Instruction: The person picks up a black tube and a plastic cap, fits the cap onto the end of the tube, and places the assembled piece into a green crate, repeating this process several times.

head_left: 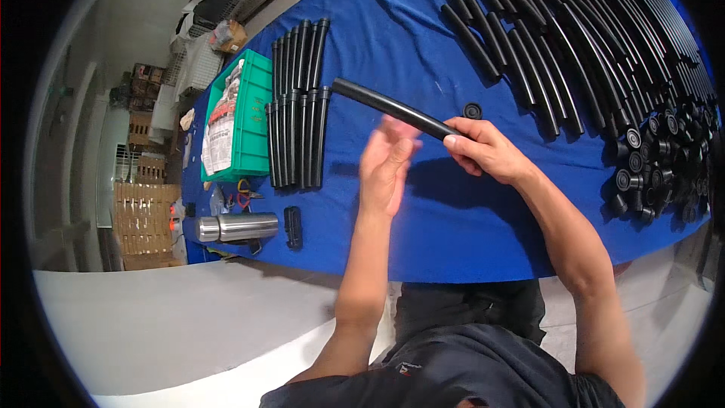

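Observation:
A straight black tube is held up at a slant over the blue cloth, its far end pointing left. My right hand is closed around its near right end. Just below the tube's middle is my left hand, palm turned up, thumb apart from the fingers. Its fingers are blurred by motion, and I cannot tell whether they touch the tube. One round black cap lies on the cloth just beyond my right hand.
Two rows of black tubes with collared ends lie left, beside a green crate with newspaper. Nearer are a steel flask, scissors and a small black object. Many loose tubes and piled black caps lie right.

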A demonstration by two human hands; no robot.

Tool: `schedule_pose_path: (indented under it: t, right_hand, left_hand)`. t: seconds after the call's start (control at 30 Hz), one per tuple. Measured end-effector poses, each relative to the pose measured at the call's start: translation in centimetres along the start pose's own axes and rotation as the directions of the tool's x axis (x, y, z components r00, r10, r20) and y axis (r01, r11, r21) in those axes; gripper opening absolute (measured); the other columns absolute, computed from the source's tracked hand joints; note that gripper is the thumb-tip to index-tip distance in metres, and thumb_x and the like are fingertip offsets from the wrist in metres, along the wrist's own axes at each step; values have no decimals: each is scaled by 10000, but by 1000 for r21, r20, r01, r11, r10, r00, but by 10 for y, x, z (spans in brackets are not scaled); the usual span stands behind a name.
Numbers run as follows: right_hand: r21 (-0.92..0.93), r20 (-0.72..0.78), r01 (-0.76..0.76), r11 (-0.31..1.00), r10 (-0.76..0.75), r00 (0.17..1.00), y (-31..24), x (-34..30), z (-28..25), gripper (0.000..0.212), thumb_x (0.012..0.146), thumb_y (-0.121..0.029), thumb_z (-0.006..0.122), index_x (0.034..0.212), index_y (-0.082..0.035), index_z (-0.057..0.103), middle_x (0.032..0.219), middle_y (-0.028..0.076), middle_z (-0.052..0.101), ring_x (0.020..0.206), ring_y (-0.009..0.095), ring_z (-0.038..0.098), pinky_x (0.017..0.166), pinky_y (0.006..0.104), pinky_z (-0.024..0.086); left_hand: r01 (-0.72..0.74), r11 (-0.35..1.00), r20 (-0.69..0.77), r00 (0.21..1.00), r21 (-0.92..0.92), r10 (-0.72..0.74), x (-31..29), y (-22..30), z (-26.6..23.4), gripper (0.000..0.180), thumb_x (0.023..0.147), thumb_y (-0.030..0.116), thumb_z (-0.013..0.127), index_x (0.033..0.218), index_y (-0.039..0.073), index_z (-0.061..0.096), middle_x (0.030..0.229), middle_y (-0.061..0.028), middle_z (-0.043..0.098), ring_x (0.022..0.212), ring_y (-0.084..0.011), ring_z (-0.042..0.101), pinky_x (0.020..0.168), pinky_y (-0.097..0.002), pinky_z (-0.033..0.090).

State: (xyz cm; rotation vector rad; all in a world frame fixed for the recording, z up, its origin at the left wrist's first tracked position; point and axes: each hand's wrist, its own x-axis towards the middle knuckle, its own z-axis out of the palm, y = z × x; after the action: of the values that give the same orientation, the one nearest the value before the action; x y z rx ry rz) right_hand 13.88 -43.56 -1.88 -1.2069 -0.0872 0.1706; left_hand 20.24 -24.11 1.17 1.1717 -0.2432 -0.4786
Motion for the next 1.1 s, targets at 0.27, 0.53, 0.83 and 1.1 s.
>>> schedule_pose_path:
  t: [0.27, 0.53, 0.83, 1.1]
  right_hand:
    - [-460, -220, 141, 877, -266, 939, 5, 2, -12, 376, 890, -324, 695, 1091, -11, 644, 729, 31, 626, 597, 94, 561, 522, 276, 456]
    - [-990, -115, -56, 127, -527, 842, 17, 7, -23, 480, 778, -157, 737, 1227, -79, 586, 1053, 129, 589, 967, 306, 596, 831, 399, 509]
    - [-630, -451, -49, 775, -313, 836, 12, 7, -32, 354, 818, -26, 698, 1148, -34, 569, 979, 95, 611, 854, 204, 648, 781, 322, 526]
    - [156, -372, 97, 983, -33, 928, 12, 11, -28, 356, 900, -99, 673, 1213, 8, 540, 1028, 70, 620, 892, 146, 634, 743, 299, 527]
  left_hand:
    - [8, 966, 341, 936, -258, 83, 48, -37, -16, 250, 923, 180, 643, 1153, 84, 620, 1310, -231, 564, 1245, -377, 531, 1021, -482, 479]
    - [66, 785, 200, 977, -617, 75, 59, -64, -18, 168, 949, 120, 586, 1109, 72, 609, 1197, -212, 637, 1157, -409, 594, 936, -477, 565]
    - [130, 709, 175, 985, -694, -10, 68, -74, -16, 176, 953, 135, 591, 1116, 73, 612, 1193, -206, 644, 1164, -399, 593, 936, -464, 570]
    - [107, 830, 181, 983, -547, -7, 65, -70, -4, 185, 938, 113, 611, 1118, 71, 608, 1179, -193, 651, 1146, -343, 616, 989, -463, 529]
